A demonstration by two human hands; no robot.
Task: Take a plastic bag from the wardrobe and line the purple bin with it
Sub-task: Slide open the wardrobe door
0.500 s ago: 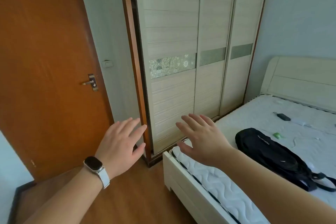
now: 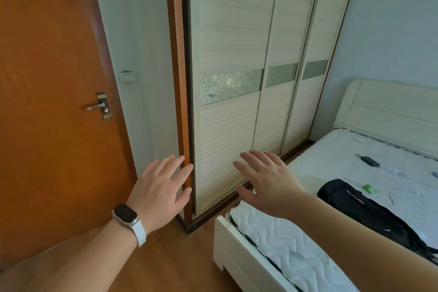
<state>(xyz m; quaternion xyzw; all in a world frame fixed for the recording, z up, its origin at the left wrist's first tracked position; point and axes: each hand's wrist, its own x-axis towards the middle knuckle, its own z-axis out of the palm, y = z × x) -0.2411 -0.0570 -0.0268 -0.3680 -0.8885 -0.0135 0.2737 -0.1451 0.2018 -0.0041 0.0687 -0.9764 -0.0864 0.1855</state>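
The wardrobe [image 2: 232, 50] stands ahead, cream with three sliding doors, all closed, each crossed by a frosted glass band. My left hand [image 2: 158, 192], with a watch on the wrist, is held out flat with fingers apart near the wardrobe's brown left frame. My right hand [image 2: 267, 182] is also spread, in front of the lower part of the nearest door. Neither hand holds anything. No plastic bag and no purple bin are in view.
An orange door [image 2: 47, 102] with a metal handle stands open at the left. A white bed [image 2: 296, 251] fills the lower right, close to the wardrobe, with a black bag [image 2: 360, 211] and small items on the mattress. Wooden floor lies between.
The view has moved closer to the wardrobe. Both hands stay spread and have edged forward toward the nearest door.
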